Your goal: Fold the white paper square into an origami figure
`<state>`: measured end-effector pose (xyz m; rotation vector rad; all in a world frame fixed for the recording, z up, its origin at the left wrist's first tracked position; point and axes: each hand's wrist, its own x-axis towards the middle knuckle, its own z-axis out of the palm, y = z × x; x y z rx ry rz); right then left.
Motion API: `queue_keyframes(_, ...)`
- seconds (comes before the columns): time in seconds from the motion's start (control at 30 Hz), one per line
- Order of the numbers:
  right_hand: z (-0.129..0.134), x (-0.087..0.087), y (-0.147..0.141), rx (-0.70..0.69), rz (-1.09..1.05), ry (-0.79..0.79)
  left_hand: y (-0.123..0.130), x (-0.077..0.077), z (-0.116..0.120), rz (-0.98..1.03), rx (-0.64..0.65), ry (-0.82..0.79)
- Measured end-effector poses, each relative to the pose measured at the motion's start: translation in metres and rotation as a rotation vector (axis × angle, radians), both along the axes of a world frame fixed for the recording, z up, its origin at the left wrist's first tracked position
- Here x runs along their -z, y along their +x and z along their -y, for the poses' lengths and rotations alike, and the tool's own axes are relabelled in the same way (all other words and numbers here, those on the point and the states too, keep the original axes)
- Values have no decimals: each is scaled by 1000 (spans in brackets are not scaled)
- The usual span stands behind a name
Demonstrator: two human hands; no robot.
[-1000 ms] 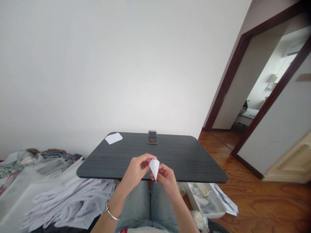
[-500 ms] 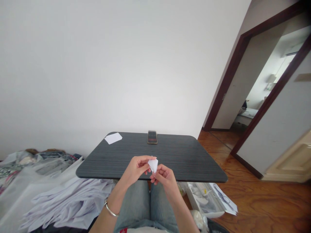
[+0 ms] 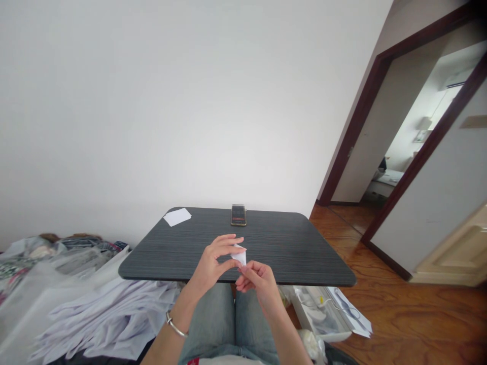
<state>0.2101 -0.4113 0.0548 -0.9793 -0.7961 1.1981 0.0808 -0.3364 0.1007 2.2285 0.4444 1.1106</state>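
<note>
A small piece of folded white paper (image 3: 239, 257) is held up over the near edge of the dark table (image 3: 289, 248). My right hand (image 3: 257, 278) pinches its lower corner between thumb and forefinger. On the other side, my left hand (image 3: 216, 257) has its thumb and a finger at the paper's edges, with the upper fingers lifted and spread. The left fingers cover part of the paper, so its folds do not show fully.
White paper sheets (image 3: 177, 217) lie at the table's far left corner. A phone (image 3: 238, 215) rests at the back middle. White cloth (image 3: 110, 319) is heaped on the left, and an open white box (image 3: 323, 317) sits below the table's right side.
The left fingers have lifted and spread, and the left thumb has moved lower along the paper. The folded paper has turned slightly; the right hand still pinches its lower corner.
</note>
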Motion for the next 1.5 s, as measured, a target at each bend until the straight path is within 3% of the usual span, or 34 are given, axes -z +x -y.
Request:
queue_keyframes(0.4,1,-1,-4,-33,0,6,4,7,0,78,-37,323)
queue_keyframes(0.57,1,-2,-5,-43,4,7,5,6,2,95,7,410)
queue_keyframes(0.97,0,2,-7,-57,16,21,8,6,5,109,-32,427)
queue_keyframes(1.5,-2,4,-7,-60,41,43,12,4,9,125,46,384)
